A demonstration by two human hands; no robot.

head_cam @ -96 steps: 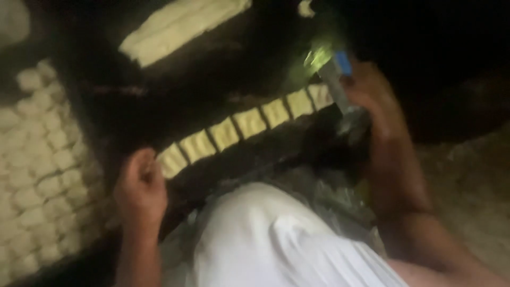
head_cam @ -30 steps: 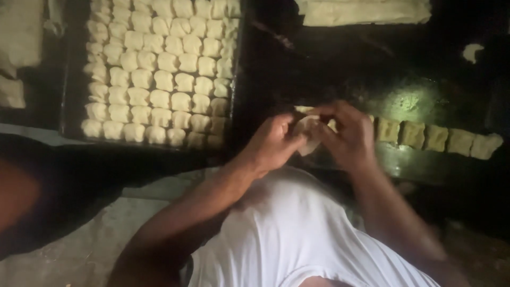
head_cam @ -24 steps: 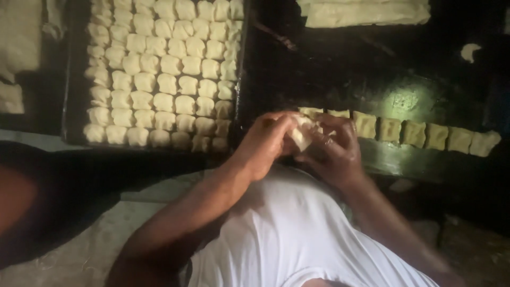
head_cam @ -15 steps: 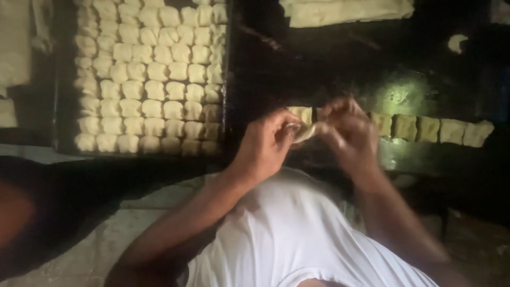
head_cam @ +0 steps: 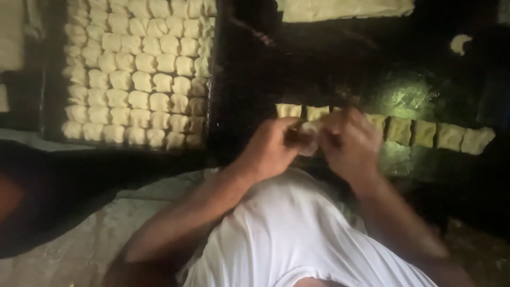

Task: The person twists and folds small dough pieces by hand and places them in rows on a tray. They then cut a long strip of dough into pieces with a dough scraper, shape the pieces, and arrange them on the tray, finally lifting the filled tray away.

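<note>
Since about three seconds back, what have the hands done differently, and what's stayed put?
The hands were apart, the right one holding a packet. Now the left hand and right hand meet over one dough piece, pinching it between them; the packet is gone from view. The row of cut dough squares and the filled tray look unchanged.

Bare forearms, white sleeveless shirt [head_cam: 297, 239] covering the torso.
</note>
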